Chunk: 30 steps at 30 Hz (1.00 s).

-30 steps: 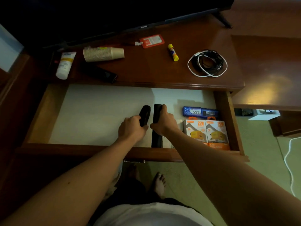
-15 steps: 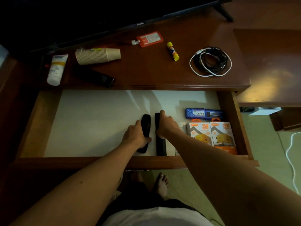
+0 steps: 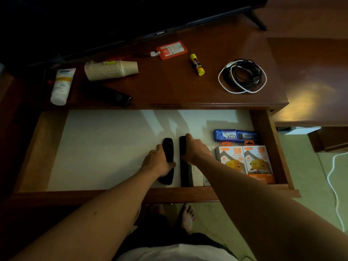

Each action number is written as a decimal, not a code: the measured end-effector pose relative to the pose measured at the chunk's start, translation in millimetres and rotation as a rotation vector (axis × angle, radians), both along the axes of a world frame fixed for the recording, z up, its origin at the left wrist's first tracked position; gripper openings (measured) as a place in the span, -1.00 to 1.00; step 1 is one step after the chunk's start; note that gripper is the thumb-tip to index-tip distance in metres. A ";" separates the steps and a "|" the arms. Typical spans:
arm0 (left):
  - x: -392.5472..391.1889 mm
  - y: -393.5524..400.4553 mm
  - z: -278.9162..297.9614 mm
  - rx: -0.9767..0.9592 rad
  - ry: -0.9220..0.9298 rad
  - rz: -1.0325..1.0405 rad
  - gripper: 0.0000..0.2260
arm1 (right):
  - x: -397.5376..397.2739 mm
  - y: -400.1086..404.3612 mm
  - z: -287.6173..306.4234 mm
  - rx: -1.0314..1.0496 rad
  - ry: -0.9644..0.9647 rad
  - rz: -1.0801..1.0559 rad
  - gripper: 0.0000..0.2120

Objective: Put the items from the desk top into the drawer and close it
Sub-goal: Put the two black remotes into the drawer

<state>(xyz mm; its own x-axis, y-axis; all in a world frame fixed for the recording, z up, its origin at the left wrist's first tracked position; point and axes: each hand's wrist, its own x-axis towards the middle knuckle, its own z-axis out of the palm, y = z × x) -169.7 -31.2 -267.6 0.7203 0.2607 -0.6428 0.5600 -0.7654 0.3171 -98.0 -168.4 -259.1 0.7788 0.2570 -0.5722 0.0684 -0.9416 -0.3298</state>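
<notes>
The drawer (image 3: 37, 153) is pulled out, its white floor lit. My left hand (image 3: 157, 162) grips a curved black remote (image 3: 168, 147) lying on the drawer floor. Right beside it, my right hand (image 3: 194, 150) holds a straight black remote (image 3: 185, 174), also down on the floor. On the desk top (image 3: 169, 87) lie a white tube (image 3: 61, 86), a stack of paper cups (image 3: 111, 69), a dark phone-like device (image 3: 113, 97), a red card holder (image 3: 171, 49), a yellow glue stick (image 3: 197, 64) and coiled cables (image 3: 243, 76).
Two orange charger boxes (image 3: 244, 161) and a blue packet (image 3: 235, 135) fill the drawer's right end. A TV (image 3: 131, 19) stands at the back of the desk. My bare feet (image 3: 186, 217) are under the drawer front; a white cord (image 3: 335, 185) runs on the floor at the right.
Both hands have lowered the two remotes onto the drawer floor and drawn them slightly toward the drawer front. The desk-top items have not moved.
</notes>
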 end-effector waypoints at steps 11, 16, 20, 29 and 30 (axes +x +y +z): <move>-3.7 -12.9 -3.3 -0.062 -0.019 0.049 -0.30 | -0.9 -8.4 -1.7 0.059 0.020 -0.060 -0.31; 0.1 -8.3 -1.2 -0.085 -0.005 0.026 -0.24 | 2.6 -9.8 0.9 0.071 0.051 -0.101 -0.21; 1.9 -7.4 1.3 -0.087 -0.007 -0.015 -0.29 | 0.3 -8.6 0.1 0.087 0.058 -0.117 -0.24; 0.8 -14.3 0.4 -0.042 0.001 -0.040 -0.37 | -9.3 -8.6 -4.6 0.116 0.028 -0.179 -0.37; 0.0 -14.7 -0.1 -0.040 -0.001 -0.040 -0.37 | -10.7 -8.6 -5.9 0.121 0.025 -0.187 -0.39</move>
<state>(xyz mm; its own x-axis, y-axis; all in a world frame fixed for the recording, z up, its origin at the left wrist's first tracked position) -169.7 -45.9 -267.8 0.7306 0.2053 -0.6512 0.5284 -0.7740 0.3489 -108.7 -177.0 -265.0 0.8055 0.1772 -0.5655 -0.1131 -0.8907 -0.4403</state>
